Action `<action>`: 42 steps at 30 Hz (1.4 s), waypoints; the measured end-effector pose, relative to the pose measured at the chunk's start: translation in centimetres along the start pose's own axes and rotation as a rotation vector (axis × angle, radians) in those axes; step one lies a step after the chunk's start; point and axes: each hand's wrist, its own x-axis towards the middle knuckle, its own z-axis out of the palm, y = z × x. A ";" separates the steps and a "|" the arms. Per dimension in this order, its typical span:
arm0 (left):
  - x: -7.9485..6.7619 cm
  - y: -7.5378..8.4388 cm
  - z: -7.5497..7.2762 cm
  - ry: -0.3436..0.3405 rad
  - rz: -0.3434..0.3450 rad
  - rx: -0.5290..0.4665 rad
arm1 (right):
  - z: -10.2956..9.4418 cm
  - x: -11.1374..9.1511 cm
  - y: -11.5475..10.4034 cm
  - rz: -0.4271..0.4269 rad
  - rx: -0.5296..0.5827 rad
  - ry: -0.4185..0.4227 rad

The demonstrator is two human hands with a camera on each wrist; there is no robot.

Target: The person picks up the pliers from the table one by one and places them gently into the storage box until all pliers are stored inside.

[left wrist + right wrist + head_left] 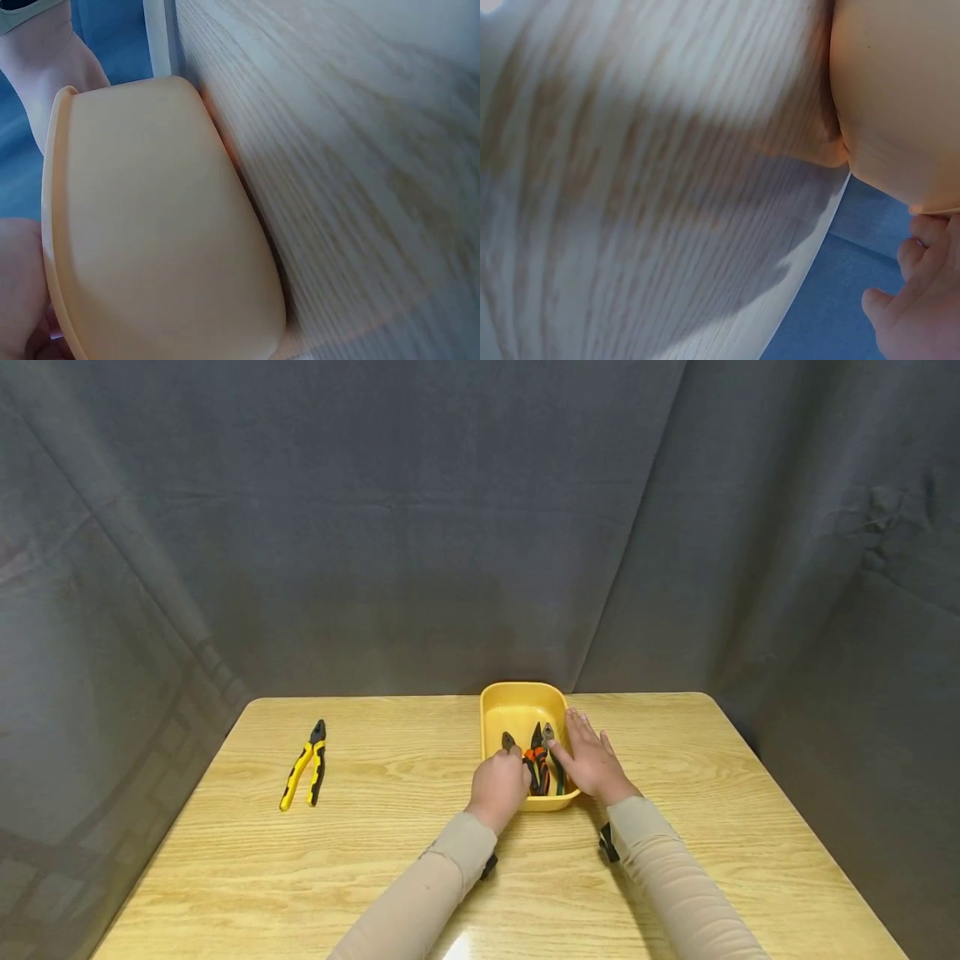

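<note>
A yellow plastic bin [522,692] stands at the back of the table, right of the middle. My left hand [498,787] reaches over its near left side with fingers curled round a pair of pliers, whose dark head [508,742] shows past the knuckles; the handles are hidden by the hand. Inside lie orange-and-black pliers [537,764] and, right of them, pliers with a grey head [549,732] and dark green handles. My right hand [595,764] rests along the bin's right rim, fingers straight and spread, thumb over the edge.
Yellow-and-black pliers [303,766] lie on the left part of the wooden table [390,860], their handles spread toward the near side. A grey curtain [390,527] hangs behind the table and on both sides. The bin stands near the table's back edge.
</note>
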 end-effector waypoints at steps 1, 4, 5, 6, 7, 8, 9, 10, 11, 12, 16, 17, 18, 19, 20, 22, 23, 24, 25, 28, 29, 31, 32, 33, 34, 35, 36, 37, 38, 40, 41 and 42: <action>0.0 0.0 0.0 -0.004 0.001 -0.008 | 0.0 0.0 0.0 0.000 -0.001 -0.001; 0.0 -0.1 -0.1 -0.016 0.002 -0.039 | 0.0 0.0 0.0 0.003 0.004 -0.002; 0.0 -0.1 -0.1 -0.019 0.003 -0.047 | 0.0 0.0 0.0 0.004 0.005 -0.003; 0.0 -0.2 -0.2 -0.023 0.004 -0.056 | 0.0 0.0 0.0 0.004 0.008 -0.003; 0.0 -0.2 -0.3 -0.028 0.003 -0.065 | 0.0 0.0 0.0 0.003 0.010 -0.001; 0.0 -0.2 -0.3 -0.031 0.003 -0.075 | 0.0 0.0 0.0 0.004 0.010 0.000; 0.0 -0.3 -0.4 -0.034 0.002 -0.085 | 0.0 0.0 0.0 0.004 0.011 0.000; 0.0 -0.3 -0.5 -0.036 0.001 -0.095 | 0.1 0.0 0.0 0.002 0.010 0.001; 0.0 -0.3 -0.5 -0.038 0.001 -0.105 | 0.1 0.0 0.0 0.001 0.009 0.002; 0.1 -0.4 -0.6 -0.039 0.000 -0.117 | 0.1 0.0 0.0 0.000 0.009 0.005; 0.1 -0.5 -1.0 -0.044 -0.005 -0.158 | 0.1 0.0 0.0 0.000 0.008 0.007; 0.1 -0.6 -1.1 -0.047 -0.008 -0.167 | 0.1 0.0 0.0 0.002 0.010 0.005; 0.2 -0.6 -1.2 -0.049 -0.011 -0.175 | 0.1 0.0 0.0 0.002 0.009 0.006; 0.2 -0.6 -1.3 -0.051 -0.015 -0.178 | 0.1 0.0 0.0 0.002 0.010 0.005; 0.2 -0.7 -1.4 -0.052 -0.020 -0.182 | 0.1 0.0 0.0 0.001 0.010 0.004; 0.2 -0.8 -1.6 -0.047 -0.027 -0.173 | 0.1 0.0 0.0 0.001 0.008 -0.002; 0.2 -0.9 -1.8 -0.043 -0.028 -0.166 | 0.1 0.0 0.0 0.001 0.006 -0.002; 0.3 -1.0 -1.9 -0.035 -0.029 -0.155 | 0.1 0.0 0.0 0.000 0.006 -0.002; 0.3 -1.1 -2.0 -0.027 -0.029 -0.147 | 0.1 0.0 0.0 0.000 0.009 -0.002; 0.4 -1.5 -2.2 -0.001 -0.032 -0.143 | 0.1 0.0 0.0 -0.001 0.011 0.005; 0.4 -1.6 -2.3 0.006 -0.036 -0.145 | 0.1 0.0 0.0 -0.001 0.012 0.007; 0.4 -1.9 -2.4 0.016 -0.047 -0.147 | 0.1 0.0 0.0 -0.002 0.011 0.008; 0.4 -2.0 -2.5 0.019 -0.055 -0.148 | 0.1 0.0 0.0 -0.003 0.010 0.008; 0.4 -2.2 -2.5 0.020 -0.063 -0.150 | 0.1 0.0 0.0 -0.004 0.008 0.007; 0.5 -2.3 -2.6 0.021 -0.071 -0.156 | 0.1 0.0 0.0 -0.003 0.007 0.006; 0.5 -2.4 -2.6 0.019 -0.077 -0.160 | 0.1 0.0 -0.1 -0.006 0.006 0.007; 0.4 -2.6 -2.7 0.017 -0.083 -0.169 | 0.1 0.0 -0.1 -0.007 0.005 0.009; 0.4 -2.7 -2.7 0.014 -0.087 -0.180 | 0.1 -0.1 -0.1 -0.007 0.005 0.009; 0.4 -2.9 -2.7 0.014 -0.092 -0.196 | 0.1 -0.1 -0.1 -0.007 0.005 0.010; 0.3 -3.2 -2.7 0.019 -0.099 -0.227 | 0.1 -0.2 -0.1 -0.006 0.006 0.010; 0.3 -3.3 -2.7 0.024 -0.103 -0.239 | 0.1 -0.2 -0.1 -0.006 0.006 0.011; 0.3 -3.4 -2.7 0.030 -0.105 -0.250 | 0.1 -0.2 -0.1 -0.005 0.007 0.010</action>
